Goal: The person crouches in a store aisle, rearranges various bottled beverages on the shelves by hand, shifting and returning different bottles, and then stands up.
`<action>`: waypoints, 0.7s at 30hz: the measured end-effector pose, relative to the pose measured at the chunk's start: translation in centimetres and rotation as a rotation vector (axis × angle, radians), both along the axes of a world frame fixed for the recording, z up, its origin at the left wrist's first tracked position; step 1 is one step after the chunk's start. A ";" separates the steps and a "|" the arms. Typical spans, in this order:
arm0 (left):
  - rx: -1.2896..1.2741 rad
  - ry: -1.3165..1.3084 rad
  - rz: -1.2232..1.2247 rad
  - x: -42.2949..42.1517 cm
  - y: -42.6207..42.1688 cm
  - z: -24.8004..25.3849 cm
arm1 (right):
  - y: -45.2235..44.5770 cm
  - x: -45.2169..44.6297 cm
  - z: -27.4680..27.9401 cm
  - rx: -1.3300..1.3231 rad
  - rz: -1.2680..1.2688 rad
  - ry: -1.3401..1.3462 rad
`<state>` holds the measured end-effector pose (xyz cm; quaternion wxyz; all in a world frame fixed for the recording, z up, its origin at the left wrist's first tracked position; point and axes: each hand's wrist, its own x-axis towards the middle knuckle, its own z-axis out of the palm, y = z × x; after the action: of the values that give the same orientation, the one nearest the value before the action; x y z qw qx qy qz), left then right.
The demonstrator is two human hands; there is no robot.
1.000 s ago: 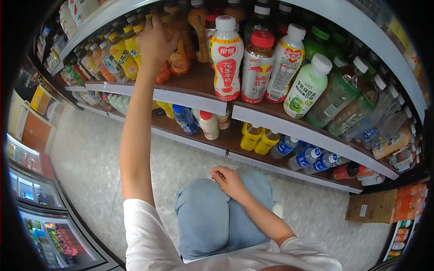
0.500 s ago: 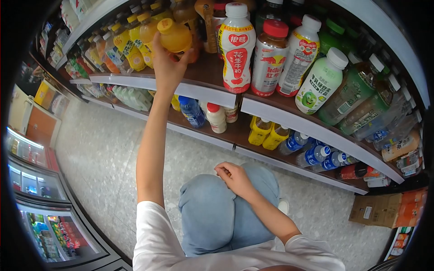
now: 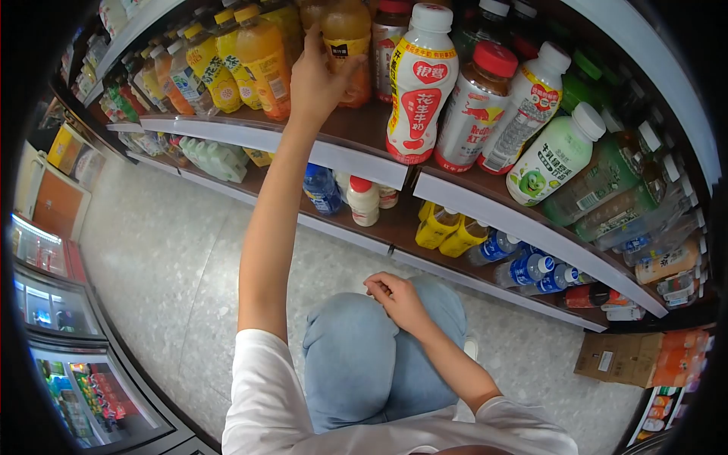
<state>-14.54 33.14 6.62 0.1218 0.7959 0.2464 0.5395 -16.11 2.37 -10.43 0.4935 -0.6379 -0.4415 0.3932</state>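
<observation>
My left hand reaches up to the upper shelf and grips an orange drink bottle, its thumb across the front and its fingers at the bottle's left side. Left of it another orange bottle stands upright at the shelf front, beside yellow-labelled bottles. Right of the hand stand a white and red peanut milk bottle and a red-capped Red Bull bottle. My right hand rests on my knee, fingers curled, with nothing visible in them.
A green and white bottle and clear green bottles stand farther right. The lower shelf holds blue, yellow and white bottles. A cardboard box sits on the floor at right. Glass-fronted coolers line the left.
My left hand moved right along the shelf. The yellow-capped bottle it held tilted toward me is no longer held out; the hand is on an upright one. My right hand stayed on my knee.
</observation>
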 end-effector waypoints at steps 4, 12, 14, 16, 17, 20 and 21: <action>0.256 -0.064 0.084 -2.3 -0.5 -1.4 | 0.1 -0.1 -0.3 0.018 -0.017 0.013; 0.177 -0.131 0.419 -8.4 2.8 -0.9 | 0.8 0.2 -1.2 0.033 -0.003 0.077; 0.048 -0.069 0.390 -8.5 3.1 -1.3 | 1.1 0.4 -1.4 -0.042 0.017 0.102; -0.044 0.015 0.378 -8.5 2.9 -1.5 | 1.3 0.4 -1.6 -0.042 0.018 0.093; -0.048 0.014 0.377 -8.6 3.1 -1.6 | 1.4 0.3 -1.7 -0.043 0.016 0.086; -0.060 -0.033 0.173 -9.1 2.7 -1.9 | 1.6 0.2 -1.3 -0.110 0.016 0.098; -0.188 -0.039 0.010 -9.4 0.8 -1.1 | 1.6 0.3 -1.5 -0.113 0.014 0.097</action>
<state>-23.96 33.96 5.48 0.1979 0.7691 0.2977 0.5299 -15.83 4.02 -11.98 0.4748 -0.6417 -0.3987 0.4514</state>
